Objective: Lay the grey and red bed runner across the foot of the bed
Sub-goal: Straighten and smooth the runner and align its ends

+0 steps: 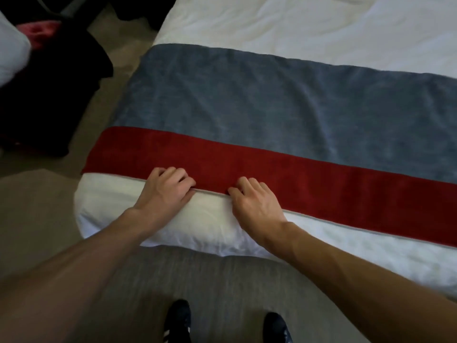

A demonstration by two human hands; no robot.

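Two bare forearms reach in from the bottom corners, above a pair of dark shoes [176,321] with white stripes standing on the grey carpet [222,280]. The left hand [165,191] and the right hand [256,203] sit close side by side at the near edge of the bed runner [247,107]. On both hands the fingers are curled down onto the red cloth. The thumbs lie against the hem, so each hand grips that edge.

The bed runner lies flat across the foot of the bed [309,26], on top of the white duvet [197,226]. A strip of duvet shows between the runner and the foot end. The runner has a wide grey-blue band on the far side and a narrower red band [333,186] on the near side. A thin pale piping runs along the near hem. The cloth looks soft and napped, with shallow creases across the grey part. Its left end drops over the left side of the bed, and its right end runs out of view.

On the floor to the left stands a dark bulky object [49,100], too dim to make out. Something pink [39,33] and something white [11,55] lie above it, both blurred.
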